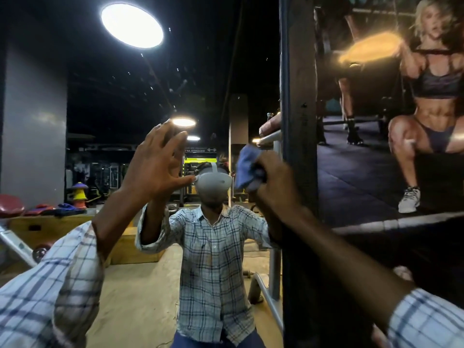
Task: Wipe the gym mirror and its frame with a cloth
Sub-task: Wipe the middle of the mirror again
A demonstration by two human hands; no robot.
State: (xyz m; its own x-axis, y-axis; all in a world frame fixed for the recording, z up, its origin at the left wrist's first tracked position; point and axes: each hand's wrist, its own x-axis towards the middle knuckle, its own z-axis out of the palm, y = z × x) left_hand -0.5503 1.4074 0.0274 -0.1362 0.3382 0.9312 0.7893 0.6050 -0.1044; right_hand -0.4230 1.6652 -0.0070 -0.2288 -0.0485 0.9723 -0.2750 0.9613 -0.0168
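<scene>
The gym mirror (120,101) fills the left and middle of the view, reflecting me and the gym behind. Its dark frame (298,96) runs vertically at right of centre. My left hand (155,162) is raised with straight, spread fingers against the glass. My right hand (273,182) grips a bunched blue cloth (247,167) and holds it to the mirror right beside the frame's inner edge. Small specks dot the upper glass.
A large fitness poster (391,121) covers the wall right of the frame. The reflection shows wooden boxes (50,229), a red padded bench (11,205), a metal bar (270,139) and ceiling lights (132,25).
</scene>
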